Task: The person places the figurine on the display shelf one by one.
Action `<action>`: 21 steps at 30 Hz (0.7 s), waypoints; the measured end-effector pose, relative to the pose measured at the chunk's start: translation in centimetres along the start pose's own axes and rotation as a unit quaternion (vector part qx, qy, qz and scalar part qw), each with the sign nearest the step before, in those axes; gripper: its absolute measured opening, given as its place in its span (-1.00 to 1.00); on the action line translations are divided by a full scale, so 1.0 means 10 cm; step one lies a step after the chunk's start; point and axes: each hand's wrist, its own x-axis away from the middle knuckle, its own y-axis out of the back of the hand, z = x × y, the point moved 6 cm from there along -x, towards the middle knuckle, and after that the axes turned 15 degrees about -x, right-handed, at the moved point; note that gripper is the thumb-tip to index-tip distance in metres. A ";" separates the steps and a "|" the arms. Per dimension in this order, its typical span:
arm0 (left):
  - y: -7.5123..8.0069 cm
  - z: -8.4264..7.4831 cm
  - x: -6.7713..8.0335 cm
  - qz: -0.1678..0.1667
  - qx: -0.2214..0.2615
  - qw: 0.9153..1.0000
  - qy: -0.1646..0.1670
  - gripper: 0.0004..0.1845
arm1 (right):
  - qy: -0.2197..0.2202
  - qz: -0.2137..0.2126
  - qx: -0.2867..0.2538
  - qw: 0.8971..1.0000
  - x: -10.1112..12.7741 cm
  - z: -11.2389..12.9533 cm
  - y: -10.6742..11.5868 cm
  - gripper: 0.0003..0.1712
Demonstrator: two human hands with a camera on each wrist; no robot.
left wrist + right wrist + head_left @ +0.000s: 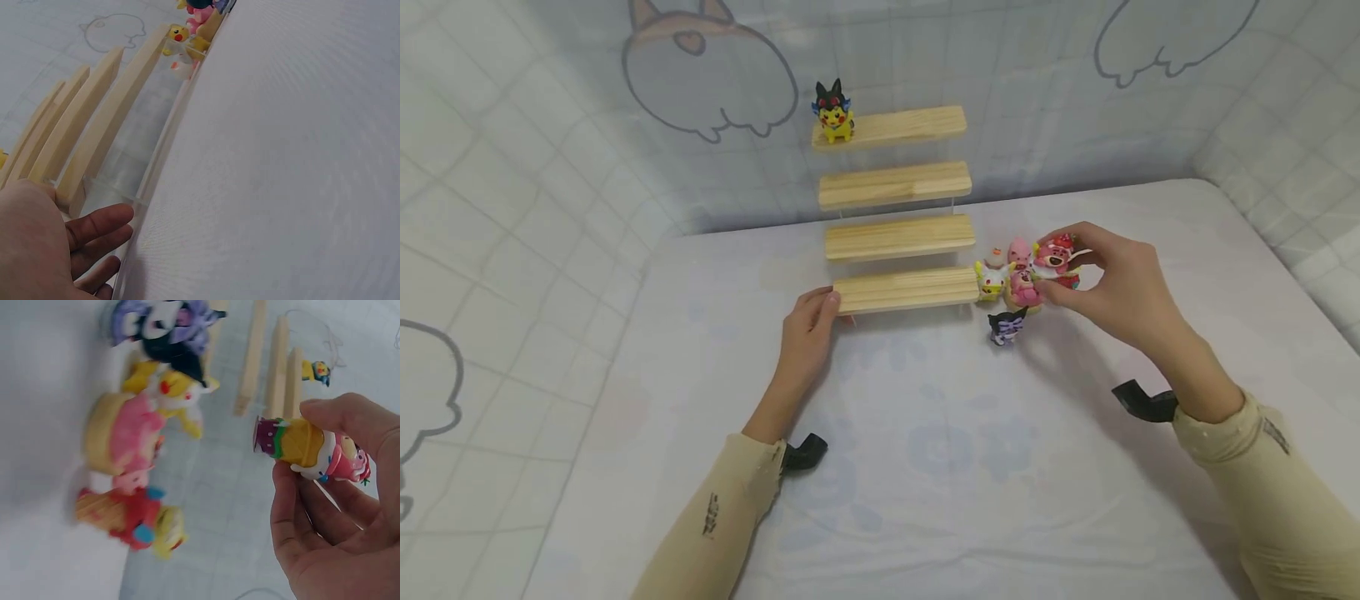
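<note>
Fingers of the right hand (1108,279) are pinching a pink bear figure (1055,258) between thumb and fingertips, lifting it clear of the white sheet (925,467); the right wrist view is showing the same figure (312,449) lying sideways across the curled fingers, its base pointing away from the palm. Just beyond those fingertips, toward the shelf, a cluster of small figures is standing on the sheet: a yellow-and-white figure (992,280), a pink figure on a tan base (1024,287), and a smaller pink one (1018,250) behind them. A black-and-purple figure (1007,325) is standing apart from the cluster, nearer the person and just off the thumb. The left hand (808,333) is resting against the left end of the lowest step (906,290) of a four-tier wooden stand (895,182), its fingertips touching the wood; the left wrist view is showing the fingers (100,225) lying fairly straight beside the clear support under the slats, not wrapped round anything. On the top step, well away from both hands, a yellow figure with black ears (833,112) is standing upright at the left end. Both sleeves are beige, each with a black strap at the wrist.
</note>
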 end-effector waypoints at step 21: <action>-0.01 0.03 0.00 0.003 -0.006 1.000 -0.001 -0.47 | 0.007 -0.017 -0.072 0.997 -0.99 0.51 -0.28 -0.59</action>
